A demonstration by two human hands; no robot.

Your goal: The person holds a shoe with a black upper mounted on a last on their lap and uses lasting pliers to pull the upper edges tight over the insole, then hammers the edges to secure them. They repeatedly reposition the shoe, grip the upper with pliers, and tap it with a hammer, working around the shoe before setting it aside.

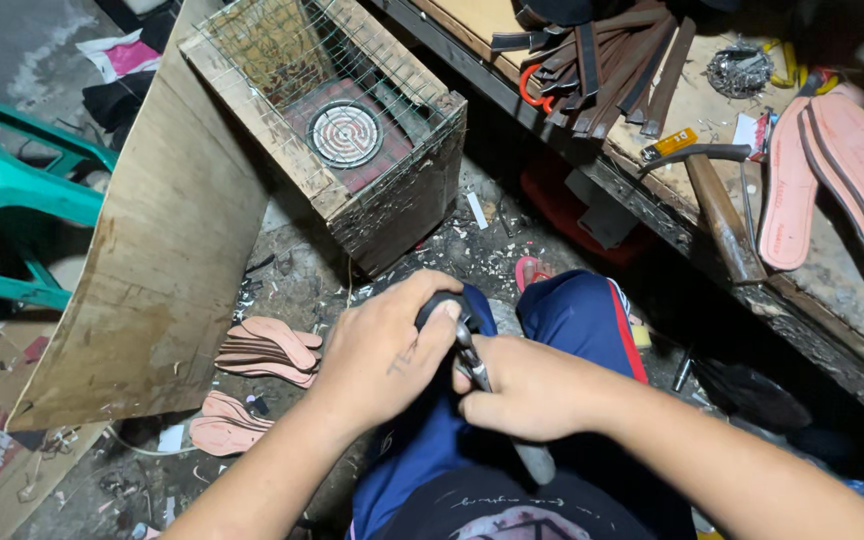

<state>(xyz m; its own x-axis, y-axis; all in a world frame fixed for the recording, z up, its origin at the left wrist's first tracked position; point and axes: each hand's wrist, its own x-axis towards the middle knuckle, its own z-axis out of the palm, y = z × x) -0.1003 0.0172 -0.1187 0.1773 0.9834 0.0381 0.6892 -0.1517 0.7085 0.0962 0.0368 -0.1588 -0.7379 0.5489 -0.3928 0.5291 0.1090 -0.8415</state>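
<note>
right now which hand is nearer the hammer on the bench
Right. The right hand sits below and left of the hammer; the left hand is farther left, on the dark object.

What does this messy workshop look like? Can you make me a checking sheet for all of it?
Surface: worn wooden workbench on the right; dirty floor below.
Job's things: dark object under the left hand; metal tool gripped by the right hand.
Clutter: pink insoles stacked on the floor, more insoles on the bench, hammer, dark strips, scraps.
Hands: both closed, touching, over blue-trousered knees.
Cables: nothing seen.
Surroundings: wire-topped wooden box holding a coil heater, leaning plywood board, green plastic chair.
</note>
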